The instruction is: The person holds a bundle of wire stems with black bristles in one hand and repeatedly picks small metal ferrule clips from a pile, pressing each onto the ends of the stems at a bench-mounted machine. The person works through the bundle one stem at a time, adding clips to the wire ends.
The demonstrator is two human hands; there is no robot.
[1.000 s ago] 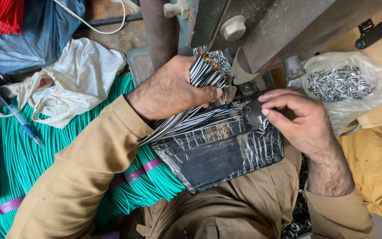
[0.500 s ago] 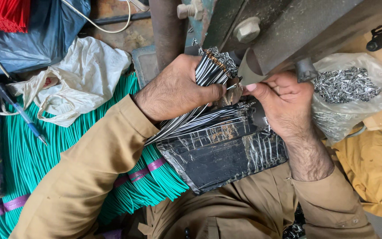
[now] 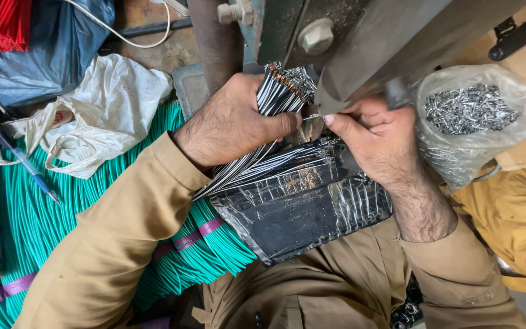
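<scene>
Two hands: left hand (image 3: 232, 125) grips one wire bundle (image 3: 278, 97) (striped).

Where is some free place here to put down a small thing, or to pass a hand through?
The black wrapped pad has a bare patch near the person, between the left sleeve and the right forearm. It is crowded by the press, where the left hand grips the wire bundle and the right hand pinches. Green wires, white cloth and the terminal bag fill both sides.
</scene>
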